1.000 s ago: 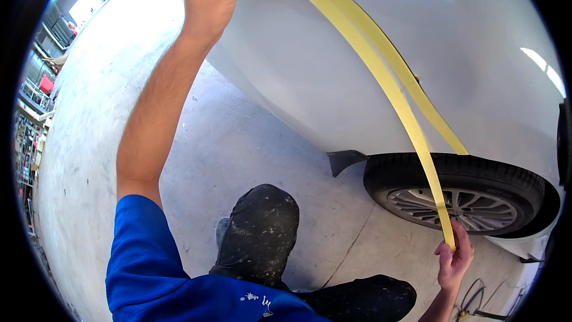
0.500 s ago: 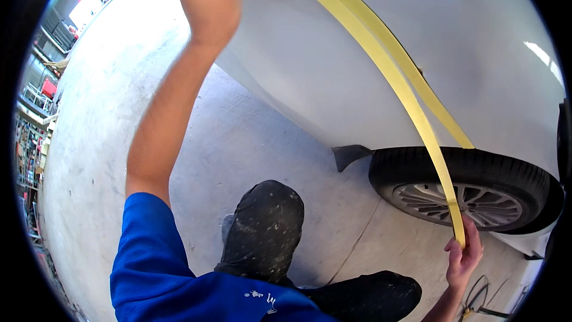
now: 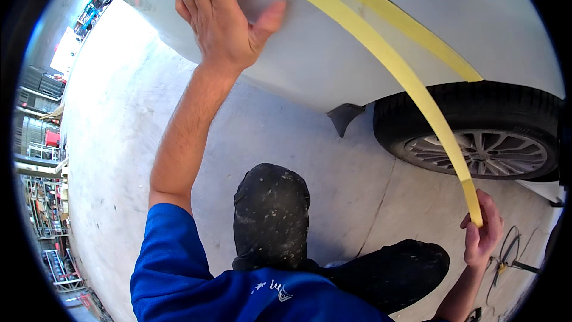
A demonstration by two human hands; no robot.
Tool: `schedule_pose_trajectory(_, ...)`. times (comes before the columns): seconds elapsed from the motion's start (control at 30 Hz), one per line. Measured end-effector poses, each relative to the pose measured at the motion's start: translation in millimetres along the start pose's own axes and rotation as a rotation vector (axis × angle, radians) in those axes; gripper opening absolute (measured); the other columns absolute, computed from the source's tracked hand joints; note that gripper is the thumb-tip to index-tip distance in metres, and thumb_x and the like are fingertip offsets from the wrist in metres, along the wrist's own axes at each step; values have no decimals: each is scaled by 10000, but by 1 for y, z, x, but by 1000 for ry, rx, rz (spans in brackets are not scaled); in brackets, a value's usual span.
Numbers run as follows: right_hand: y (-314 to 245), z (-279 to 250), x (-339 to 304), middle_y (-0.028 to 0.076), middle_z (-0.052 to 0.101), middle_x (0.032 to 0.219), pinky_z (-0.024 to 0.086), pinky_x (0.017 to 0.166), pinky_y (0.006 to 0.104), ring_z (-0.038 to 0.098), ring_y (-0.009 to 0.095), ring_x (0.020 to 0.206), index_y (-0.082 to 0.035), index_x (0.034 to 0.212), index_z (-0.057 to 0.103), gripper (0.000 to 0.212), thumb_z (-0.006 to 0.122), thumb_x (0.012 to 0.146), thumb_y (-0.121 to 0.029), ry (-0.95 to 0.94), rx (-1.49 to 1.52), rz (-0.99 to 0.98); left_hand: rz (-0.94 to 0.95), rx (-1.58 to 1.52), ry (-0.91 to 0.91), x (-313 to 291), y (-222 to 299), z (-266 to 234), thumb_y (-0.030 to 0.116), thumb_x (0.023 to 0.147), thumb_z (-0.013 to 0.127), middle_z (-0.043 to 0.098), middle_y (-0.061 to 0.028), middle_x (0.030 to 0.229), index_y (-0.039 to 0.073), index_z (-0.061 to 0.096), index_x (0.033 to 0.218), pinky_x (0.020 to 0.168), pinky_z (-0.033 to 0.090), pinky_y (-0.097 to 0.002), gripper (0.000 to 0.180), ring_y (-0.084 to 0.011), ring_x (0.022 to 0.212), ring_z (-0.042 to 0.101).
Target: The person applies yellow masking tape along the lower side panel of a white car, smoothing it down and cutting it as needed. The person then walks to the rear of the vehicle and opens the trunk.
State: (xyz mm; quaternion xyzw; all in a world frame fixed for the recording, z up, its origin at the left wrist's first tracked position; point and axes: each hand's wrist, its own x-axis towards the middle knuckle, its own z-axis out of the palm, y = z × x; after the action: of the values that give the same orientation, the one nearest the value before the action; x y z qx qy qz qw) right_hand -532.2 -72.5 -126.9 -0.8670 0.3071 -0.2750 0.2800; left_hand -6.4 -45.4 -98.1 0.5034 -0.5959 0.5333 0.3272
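A long strip of yellow masking tape (image 3: 411,83) runs from the upper part of a pale grey car body panel (image 3: 310,53) down across the wheel. My right hand (image 3: 485,232) pinches its lower end between thumb and fingers, in front of the wheel. Up at the panel, my left hand (image 3: 223,30) lies flat beside the strip's upper part, fingers stretched and thumb spread, holding nothing. A second yellow tape strip (image 3: 411,28) is stuck along the panel and ends at the wheel arch. Between this strip and the wheel, the long tape hangs away from the panel.
The wheel (image 3: 476,149) with its black tyre stands at the right. A dark flap (image 3: 345,118) juts out ahead of it. Cables (image 3: 503,262) lie on the concrete floor (image 3: 131,143) at the lower right. Loaded shelves (image 3: 44,209) line the far left.
My left hand has come down and right, its fingers now stretched against the panel. The view has shifted, with the wheel higher in it. My right hand still pinches the tape end.
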Motion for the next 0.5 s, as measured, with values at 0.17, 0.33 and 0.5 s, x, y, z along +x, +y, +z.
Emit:
schedule_pose_trajectory(0.17,12,3,0,222,604,1179,459,562,231,560,127,637,76,1286,505,522,575,875,-239,174,3,70,6,1,8,2,5,1,487,879,627,477,-156,1336,20,471,1338,1009,330,-406,673,-297,1245,427)
schedule_pose_trajectory(0.33,20,4,8,210,608,1179,459,588,224,554,114,658,75,1290,503,519,566,880,-236,192,-44,83,38,-24,-4,2,26,-1,506,876,621,459,-164,1357,18,455,1354,1023,318,-417,703,-310,1265,409)
schedule_pose_trajectory(0.5,17,2,5,208,609,1200,476,631,239,570,132,709,68,1302,502,506,584,850,-144,131,-80,39,74,-88,-5,1,66,3,525,874,614,441,-173,1378,16,439,1371,1036,306,-428,732,-324,1284,392)
